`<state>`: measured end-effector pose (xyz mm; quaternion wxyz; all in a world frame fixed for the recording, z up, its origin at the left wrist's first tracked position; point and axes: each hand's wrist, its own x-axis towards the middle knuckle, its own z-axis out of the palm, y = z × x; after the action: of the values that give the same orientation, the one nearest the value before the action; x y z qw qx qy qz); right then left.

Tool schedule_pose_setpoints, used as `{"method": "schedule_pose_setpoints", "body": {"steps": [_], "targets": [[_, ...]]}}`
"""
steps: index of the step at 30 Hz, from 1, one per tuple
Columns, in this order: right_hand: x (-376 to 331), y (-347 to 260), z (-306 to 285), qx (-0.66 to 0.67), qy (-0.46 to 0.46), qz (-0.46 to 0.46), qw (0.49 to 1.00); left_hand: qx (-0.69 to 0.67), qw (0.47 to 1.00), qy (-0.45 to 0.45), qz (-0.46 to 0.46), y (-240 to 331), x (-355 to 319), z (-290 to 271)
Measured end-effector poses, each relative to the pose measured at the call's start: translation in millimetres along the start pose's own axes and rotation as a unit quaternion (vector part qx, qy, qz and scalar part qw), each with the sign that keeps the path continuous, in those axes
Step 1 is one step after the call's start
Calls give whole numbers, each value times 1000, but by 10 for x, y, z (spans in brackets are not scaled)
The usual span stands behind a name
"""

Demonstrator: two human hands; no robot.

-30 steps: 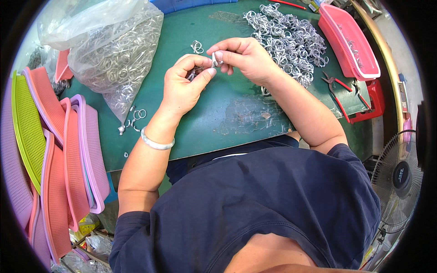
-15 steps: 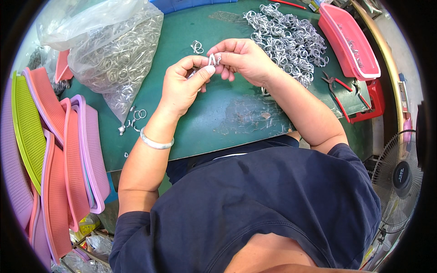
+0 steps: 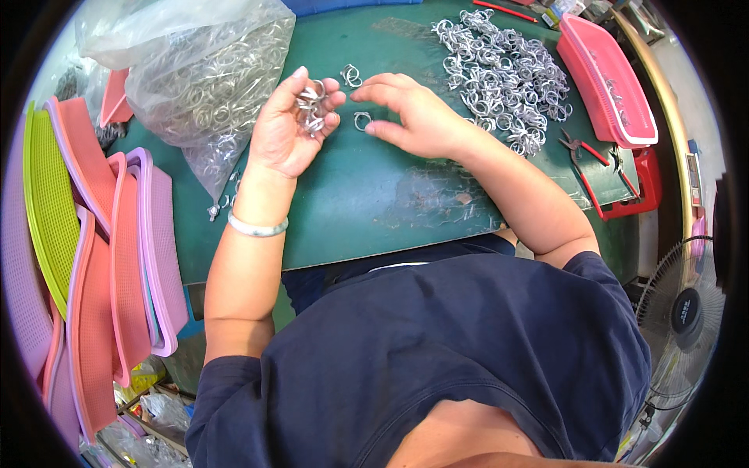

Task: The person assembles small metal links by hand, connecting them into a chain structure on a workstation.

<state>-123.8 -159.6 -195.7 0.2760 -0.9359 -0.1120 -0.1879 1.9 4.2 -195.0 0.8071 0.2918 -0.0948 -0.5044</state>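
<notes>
My left hand (image 3: 285, 132) is turned palm up, its fingers curled around several silver metal rings (image 3: 310, 105) lying in it. Fingers and thumb of my right hand (image 3: 417, 117) are spread apart, with nothing gripped between them. One single silver ring (image 3: 362, 121) is close by the right thumb tip; whether the thumb touches it I cannot tell. Just beyond, near the right index fingertip, a few more rings (image 3: 351, 76) lie on the green tabletop (image 3: 351, 203). A large heap of the same rings (image 3: 507, 78) spreads to the right of my right hand.
A clear plastic bag (image 3: 211, 101) full of rings stands at left. Stacked plastic baskets (image 3: 94, 265) crowd the left edge. At right are red-handled pliers (image 3: 581, 156), a pink basket (image 3: 601, 78) holding some rings, and a fan (image 3: 679, 312) beyond the table.
My hands, which were together pinching a ring, have parted. The left has turned palm up, showing the rings in it; the right has opened, and a single ring now shows by its thumb.
</notes>
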Motion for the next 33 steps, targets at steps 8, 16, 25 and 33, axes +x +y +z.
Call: {"method": "schedule_pose_setpoints", "body": {"steps": [8, 16, 25, 33], "targets": [[-3, -53, 95, -95, -40, 48, 993, 129, 985, 91, 65, 59, -2, 2], [-5, -43, 108, -18, -22, 55, 998, 605, 789, 74, 78, -95, -86, 149], [31, -97, 95, 36, 87, -23, 995, 704, 706, 36, 72, -191, -146, 231], [49, -112, 41, 38, 156, -43, 986, 634, 754, 10, 170, -226, -145, 249]]}}
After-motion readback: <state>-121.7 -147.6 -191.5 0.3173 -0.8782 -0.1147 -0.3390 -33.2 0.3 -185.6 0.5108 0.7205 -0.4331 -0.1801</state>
